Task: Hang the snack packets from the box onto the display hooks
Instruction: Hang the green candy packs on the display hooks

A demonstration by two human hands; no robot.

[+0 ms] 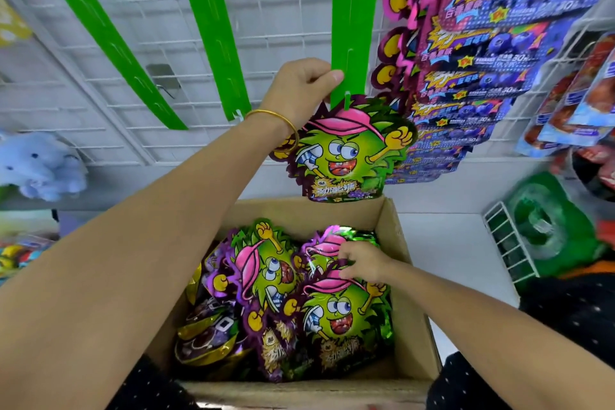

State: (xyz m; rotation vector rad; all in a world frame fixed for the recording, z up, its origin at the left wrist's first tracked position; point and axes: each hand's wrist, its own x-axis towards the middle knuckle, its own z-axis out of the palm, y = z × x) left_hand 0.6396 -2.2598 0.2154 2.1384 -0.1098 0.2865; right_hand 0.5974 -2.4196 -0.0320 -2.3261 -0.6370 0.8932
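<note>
A white wire grid [100,53] covers the white wall, with a small metal plate [159,75] fixed to it. A pale blue plush toy [36,163] sits at the left. Below the grid lies a white surface [442,236]; a white wire rack [509,243] stands at its right. The light is bright and even.

Left hand [301,90] pinches green strip [352,43]; right hand [361,261] pinches packet [342,313] in box [414,309].

Blue hanging packets [519,43]: I read the numeral "30" printed on several, beside Chinese characters too blurred for me to make out; green hanging packet [346,156] and boxed packet [339,319]: stylised yellow Chinese lettering on the lower band (illegible from my feed).
</note>
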